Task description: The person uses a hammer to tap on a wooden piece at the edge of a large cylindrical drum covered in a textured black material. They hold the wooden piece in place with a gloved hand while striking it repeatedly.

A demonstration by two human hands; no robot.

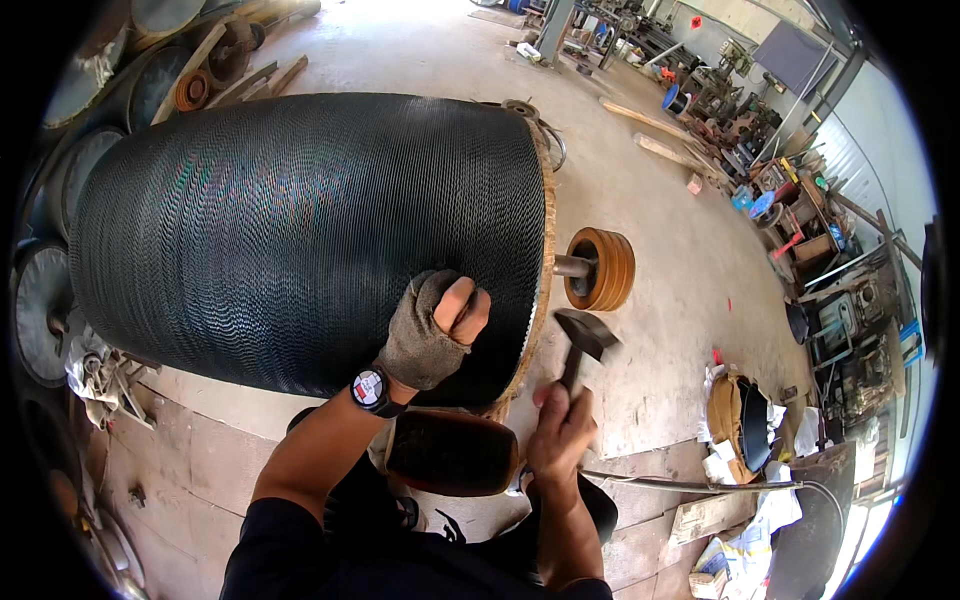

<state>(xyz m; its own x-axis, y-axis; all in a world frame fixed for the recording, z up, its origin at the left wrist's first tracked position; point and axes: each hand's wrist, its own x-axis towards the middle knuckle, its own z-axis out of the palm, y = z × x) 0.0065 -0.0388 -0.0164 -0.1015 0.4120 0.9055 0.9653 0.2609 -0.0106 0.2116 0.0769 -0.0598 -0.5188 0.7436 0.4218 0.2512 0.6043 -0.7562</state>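
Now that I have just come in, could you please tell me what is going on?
A person is at the right end of a large, black, finely ridged cylinder. The gloved left hand is curled over it near that end; whether it holds anything is hard to tell. The right hand grips a hammer, its blurred head showing just right of the cylinder's edge. A grooved orange-brown wheel sits on a shaft at that end.

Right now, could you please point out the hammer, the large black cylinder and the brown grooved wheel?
Hammer (586,335): head view, on its metal head.
Large black cylinder (290,240): head view, on its ridged side.
Brown grooved wheel (612,268): head view, on its grooved rim.
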